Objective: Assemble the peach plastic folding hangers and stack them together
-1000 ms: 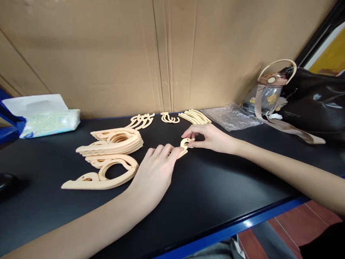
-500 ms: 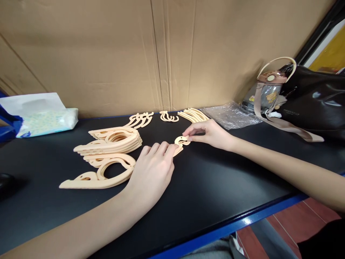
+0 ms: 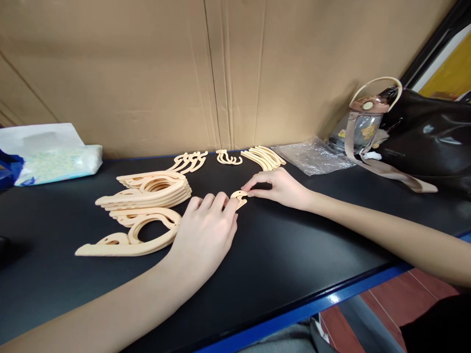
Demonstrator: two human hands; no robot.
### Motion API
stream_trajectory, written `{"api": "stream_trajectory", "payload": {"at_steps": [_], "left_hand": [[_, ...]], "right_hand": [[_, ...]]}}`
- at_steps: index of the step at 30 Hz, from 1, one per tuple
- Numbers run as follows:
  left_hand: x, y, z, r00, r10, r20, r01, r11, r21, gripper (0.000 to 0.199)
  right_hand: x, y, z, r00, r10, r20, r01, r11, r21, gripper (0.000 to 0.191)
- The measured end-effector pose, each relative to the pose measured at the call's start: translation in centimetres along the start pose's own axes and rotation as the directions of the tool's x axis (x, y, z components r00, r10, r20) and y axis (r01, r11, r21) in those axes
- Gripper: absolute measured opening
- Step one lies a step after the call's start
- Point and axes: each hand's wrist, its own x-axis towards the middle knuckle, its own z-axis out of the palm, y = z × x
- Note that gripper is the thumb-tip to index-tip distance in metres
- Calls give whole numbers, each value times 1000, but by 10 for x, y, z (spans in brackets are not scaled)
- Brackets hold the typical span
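Left of the small curved cream plastic piece (image 3: 237,194), those folded cream plastic hangers (image 3: 147,201) look done, I'd say. Loose behind it, so probably what's left: slotted cream plastic arms (image 3: 184,161), thin cream plastic hooks (image 3: 222,158), slim cream plastic strips (image 3: 262,158). Left hand (image 3: 206,233) has fingers closed over the piece's left end; right hand (image 3: 287,189) pinches its right end, fingers barely apart.

Creased brown cardboard (image 3: 128,78) behind; black tabletop (image 3: 290,255); red-tiled floor (image 3: 390,304)

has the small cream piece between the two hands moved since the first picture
Yes: judged against the dark cardboard seam, the small cream piece has shifted slightly left.
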Motion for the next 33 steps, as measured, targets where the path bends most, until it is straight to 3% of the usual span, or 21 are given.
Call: {"api": "stream_trajectory", "payload": {"at_steps": [6,13,24,33], "left_hand": [[-1,0,0,1000,-21,1,21,1000,13,25],[-2,0,1,1000,-23,-17,23,999,30,23],[0,0,1,1000,-26,5,26,1000,13,25],[0,-1,0,1000,-24,3,24,1000,18,24]], "right_hand": [[-1,1,0,1000,-11,-16,10,997,-75,10],[-3,2,5,996,67,-56,-63,996,65,13],[-3,11,6,998,-55,-44,60,992,114,15],[-2,11,5,998,-63,-10,64,996,57,15]]}}
